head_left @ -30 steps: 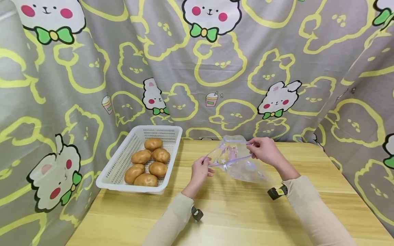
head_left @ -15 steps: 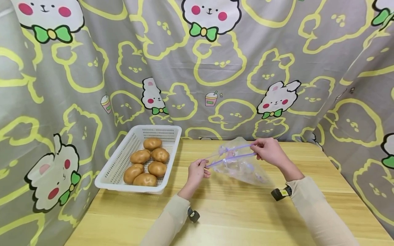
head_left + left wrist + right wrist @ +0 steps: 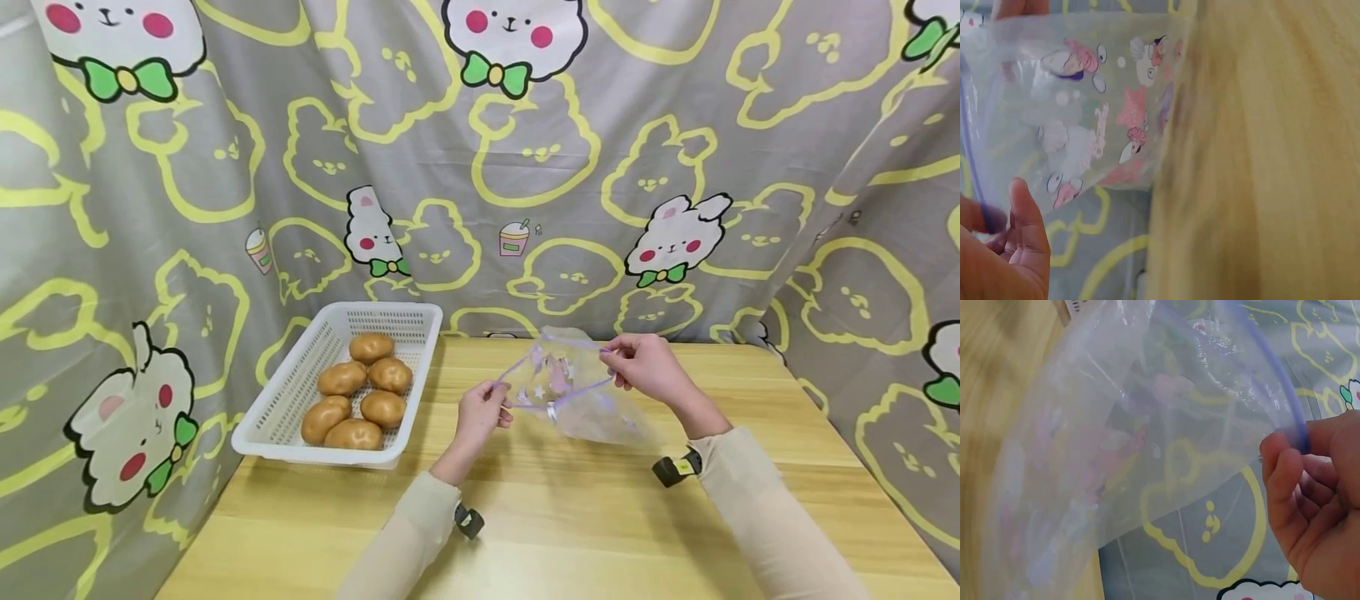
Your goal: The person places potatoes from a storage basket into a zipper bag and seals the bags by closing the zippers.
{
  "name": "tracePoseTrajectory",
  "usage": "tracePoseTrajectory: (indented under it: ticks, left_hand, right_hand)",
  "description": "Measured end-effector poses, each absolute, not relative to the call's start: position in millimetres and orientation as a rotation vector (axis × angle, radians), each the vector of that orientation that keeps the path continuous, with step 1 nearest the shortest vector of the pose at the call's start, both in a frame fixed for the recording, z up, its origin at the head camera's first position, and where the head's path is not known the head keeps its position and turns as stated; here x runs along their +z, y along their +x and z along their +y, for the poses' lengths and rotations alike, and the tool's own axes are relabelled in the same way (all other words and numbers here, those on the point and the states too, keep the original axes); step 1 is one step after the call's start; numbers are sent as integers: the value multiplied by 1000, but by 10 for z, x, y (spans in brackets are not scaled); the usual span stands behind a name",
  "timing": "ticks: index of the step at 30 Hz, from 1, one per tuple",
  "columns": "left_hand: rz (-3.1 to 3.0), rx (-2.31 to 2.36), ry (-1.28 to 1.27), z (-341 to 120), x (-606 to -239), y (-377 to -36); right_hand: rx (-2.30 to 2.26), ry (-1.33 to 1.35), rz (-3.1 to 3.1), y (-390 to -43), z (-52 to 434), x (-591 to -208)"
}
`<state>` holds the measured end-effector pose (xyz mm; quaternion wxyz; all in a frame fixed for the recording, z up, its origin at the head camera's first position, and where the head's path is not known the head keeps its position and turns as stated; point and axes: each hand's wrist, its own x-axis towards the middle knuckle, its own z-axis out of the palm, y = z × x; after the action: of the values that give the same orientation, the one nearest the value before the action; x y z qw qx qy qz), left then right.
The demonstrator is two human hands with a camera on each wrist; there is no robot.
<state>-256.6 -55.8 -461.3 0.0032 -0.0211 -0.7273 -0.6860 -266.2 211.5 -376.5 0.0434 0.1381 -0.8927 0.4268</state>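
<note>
A clear plastic zip bag [image 3: 572,392] with purple zip strips and cartoon prints hangs above the wooden table [image 3: 570,517], held between both hands. My left hand [image 3: 483,410] pinches the bag's left end of the rim. My right hand [image 3: 643,364] pinches the right end. The mouth of the bag is spread apart. In the left wrist view the printed bag [image 3: 1094,106] fills the top left, with my fingers [image 3: 1022,234] at its edge. The right wrist view shows my fingers [image 3: 1300,481] gripping the purple strip of the bag [image 3: 1147,444].
A white perforated basket [image 3: 300,392] with several brown potatoes [image 3: 360,396] stands at the table's left. A grey curtain with yellow and white bunny prints [image 3: 525,167] encloses the table on three sides.
The bag's mouth, stretched nearly flat half a second ago, has been spread apart again. Both hands have kept their grip and barely shifted.
</note>
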Motion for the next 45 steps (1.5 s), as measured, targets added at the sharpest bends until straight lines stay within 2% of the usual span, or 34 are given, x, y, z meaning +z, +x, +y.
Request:
tracePoseTrajectory:
  ticks: [8, 13, 18, 23, 34, 41, 45]
  left_hand:
    - [-2587, -1883, -391, -642, -4290, -2453]
    - [-2769, -1628, -582, -850, -3945, -2336]
    - [-2766, -1599, -656, -1170, -3546, -2315]
    - [-2853, -1440, -677, -1570, -3352, -2482]
    - [-3002, -1153, -779, -2432, -3399, -2925]
    - [-3092, -1154, -802, -2674, -3596, -3153]
    - [-3148, -1299, -689, -2766, -3720, -3261]
  right_hand:
    - [1420, 426, -2684, -2668, 1995, -3791]
    - [1443, 427, -2717, -2666, 1984, -3825]
    - [1421, 445, -2719, -2656, 2010, -3830]
    - [1434, 453, -2718, -2637, 2045, -3827]
    - [1454, 451, -2707, -2617, 2084, -3841]
    - [1450, 454, -2702, -2614, 2105, -3821]
    - [1465, 449, -2709, -2614, 2105, -3817]
